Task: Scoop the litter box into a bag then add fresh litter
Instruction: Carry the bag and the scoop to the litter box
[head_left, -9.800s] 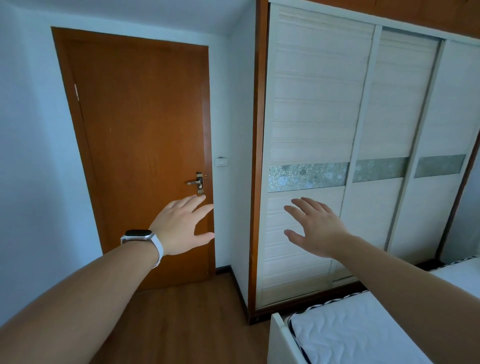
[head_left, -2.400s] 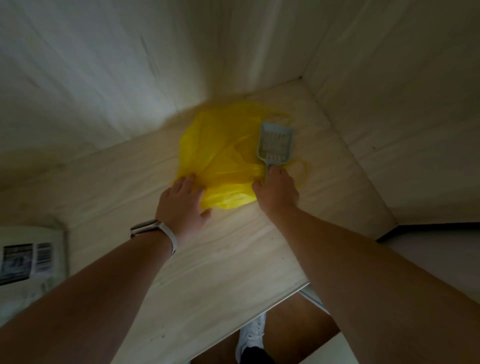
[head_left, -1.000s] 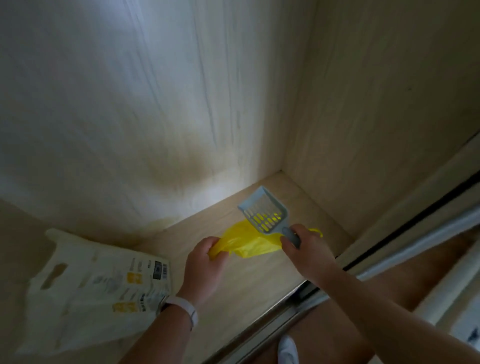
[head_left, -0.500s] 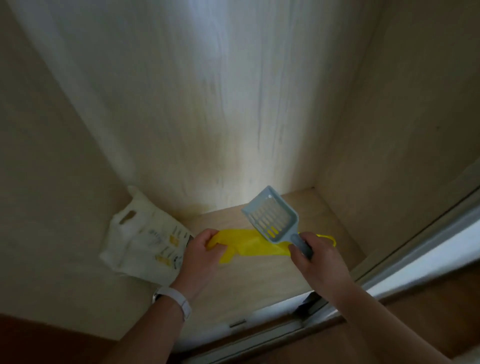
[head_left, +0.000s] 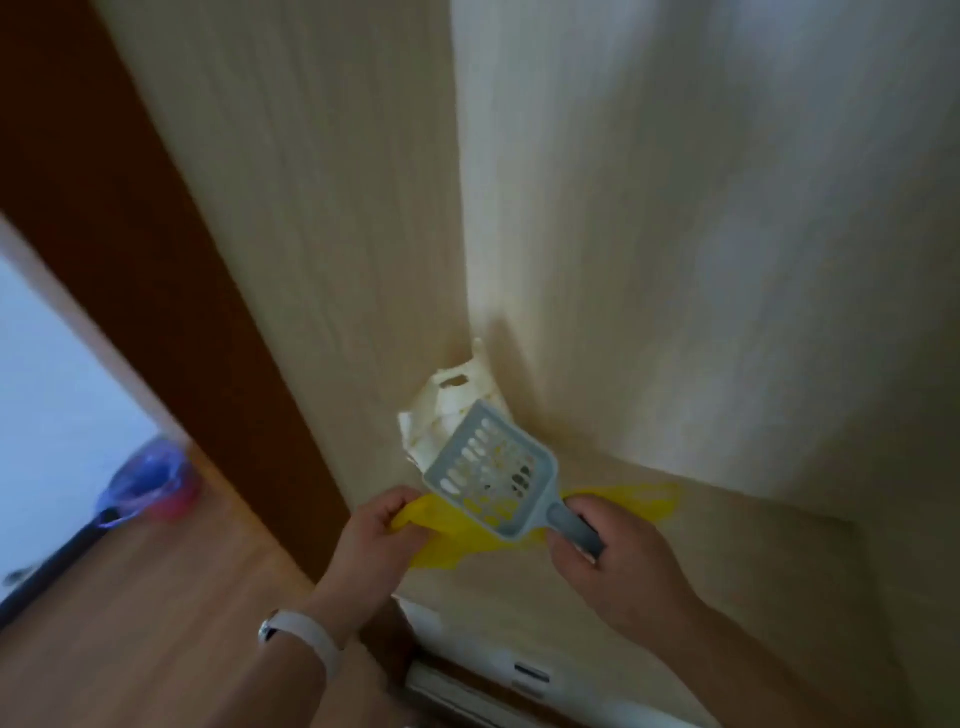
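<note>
A: While the left hand (head_left: 382, 535) pinches one end of the yellow plastic bag (head_left: 447, 540), what does the other one do?

B: The right hand (head_left: 608, 558) is closed around the handle of the grey slotted litter scoop (head_left: 491, 475), above the wardrobe shelf (head_left: 727, 566). The white litter sack (head_left: 447, 410) stands in the corner behind.

A: So which step is it?

B: Collecting the tools, I think. No litter box is in view; next they must carry both to it and open the bag.

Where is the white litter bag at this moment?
In the head view, the white litter bag stands in the back corner of the wardrobe, left of centre, partly hidden behind the slotted head of the grey litter scoop that the right hand holds.
</note>
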